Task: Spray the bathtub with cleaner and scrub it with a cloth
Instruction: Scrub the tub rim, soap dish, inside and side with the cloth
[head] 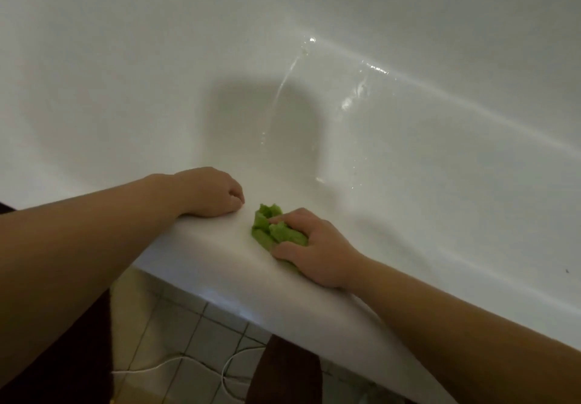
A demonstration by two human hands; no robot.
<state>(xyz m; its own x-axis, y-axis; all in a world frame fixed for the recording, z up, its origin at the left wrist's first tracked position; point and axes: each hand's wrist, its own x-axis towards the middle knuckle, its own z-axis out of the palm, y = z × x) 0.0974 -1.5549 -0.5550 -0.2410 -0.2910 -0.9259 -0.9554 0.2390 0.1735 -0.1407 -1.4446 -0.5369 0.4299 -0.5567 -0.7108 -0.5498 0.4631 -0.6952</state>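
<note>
Bathtub (220,265), white and glossy, fills most of the frame, its near rim running from centre left down to the lower right. On that rim, just right of centre, lies a bunched green cloth (272,229). The right hand (309,248) presses down on the cloth, fingers curled over it and thumb along its near side, gripping the folds. The left hand (209,193) rests on the rim just left of the cloth, apart from it, fingers loosely curled under and holding nothing. Streaks of liquid (284,86) glisten down the tub's inner wall in the upper right. Below the rim, at the bottom, a tiled floor (188,325) shows, with a white cord (228,369) lying on it.
</note>
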